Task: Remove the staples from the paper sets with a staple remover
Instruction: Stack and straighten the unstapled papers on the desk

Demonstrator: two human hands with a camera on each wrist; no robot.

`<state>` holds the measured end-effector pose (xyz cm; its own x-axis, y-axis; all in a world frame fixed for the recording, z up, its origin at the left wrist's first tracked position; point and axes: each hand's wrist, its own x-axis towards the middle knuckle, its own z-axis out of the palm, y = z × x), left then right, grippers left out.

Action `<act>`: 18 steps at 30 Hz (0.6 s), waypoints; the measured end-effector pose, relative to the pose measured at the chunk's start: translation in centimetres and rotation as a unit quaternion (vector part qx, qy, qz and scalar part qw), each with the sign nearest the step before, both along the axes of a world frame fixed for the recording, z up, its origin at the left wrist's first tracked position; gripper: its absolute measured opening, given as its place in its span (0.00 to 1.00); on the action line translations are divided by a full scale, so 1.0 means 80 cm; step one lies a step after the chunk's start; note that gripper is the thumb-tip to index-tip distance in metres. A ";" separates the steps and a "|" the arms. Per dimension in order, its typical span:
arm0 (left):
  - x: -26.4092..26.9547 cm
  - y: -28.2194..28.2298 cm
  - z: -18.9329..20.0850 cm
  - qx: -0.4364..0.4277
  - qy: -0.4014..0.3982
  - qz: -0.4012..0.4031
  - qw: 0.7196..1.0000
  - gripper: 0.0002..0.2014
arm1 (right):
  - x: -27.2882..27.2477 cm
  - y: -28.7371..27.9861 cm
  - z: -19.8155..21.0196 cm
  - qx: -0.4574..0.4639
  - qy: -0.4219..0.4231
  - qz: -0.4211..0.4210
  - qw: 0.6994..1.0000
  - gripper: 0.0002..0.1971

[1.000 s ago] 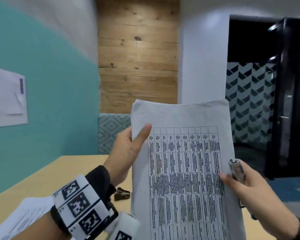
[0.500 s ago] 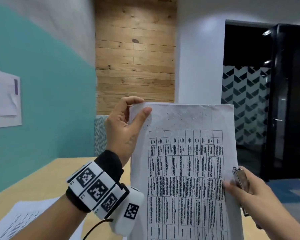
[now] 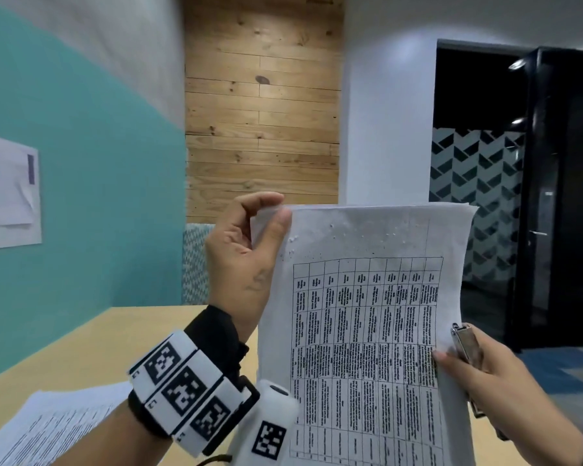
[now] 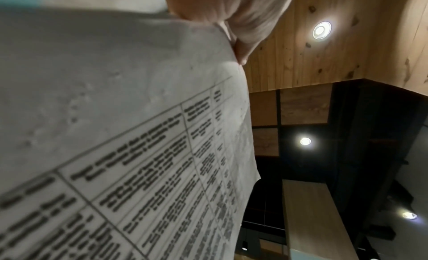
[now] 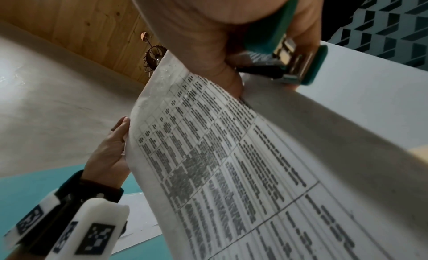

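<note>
Head view shows us holding the paper set (image 3: 360, 331) upright in the air above the table (image 3: 91, 344), printed table facing us. Our left hand (image 3: 246, 264) pinches the top left corner of the set between thumb and curled forefinger. Our right hand (image 3: 495, 385) grips the right edge lower down, thumb pressed on the printed face, with the staple remover (image 3: 466, 348) trapped between the remaining curled fingers and the palm. Right wrist view confirms a teal and metal tool (image 5: 289, 49) lodged in that hand behind the sheets.

Handling notes:
- We judge the set light and limp; it bows between the two grips and will flop if one hand lets go.
- The top margin carries many small dents and holes, so the paper there is weakened and may tear under a hard pull.
- We cannot make out a staple in any view.
- We advise holding close beside the fastened corner, supporting the sheets flat before the tool is applied.

More printed sheets (image 3: 48, 428) lie on the table at lower left.
</note>
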<state>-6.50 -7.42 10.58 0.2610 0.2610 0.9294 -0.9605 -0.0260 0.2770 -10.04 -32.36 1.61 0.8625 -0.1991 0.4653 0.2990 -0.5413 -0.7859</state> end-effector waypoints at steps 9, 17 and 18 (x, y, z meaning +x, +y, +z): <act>-0.008 -0.008 0.012 0.030 -0.009 0.059 0.998 0.09 | -0.037 0.013 0.135 0.123 -0.357 -0.011 0.926 0.34; -0.021 -0.010 0.017 0.049 -0.019 0.067 0.996 0.05 | -0.034 0.127 0.186 -0.277 -0.243 0.088 0.926 0.07; -0.023 -0.008 0.017 0.052 -0.020 0.068 0.996 0.05 | -0.033 0.131 0.186 -0.276 -0.249 0.083 0.924 0.07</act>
<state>-8.34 -8.08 11.95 0.1925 0.1934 0.9620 -0.9564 -0.1823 0.2280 -12.67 -21.91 16.50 0.5107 0.3040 0.8042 0.6647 -0.7329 -0.1451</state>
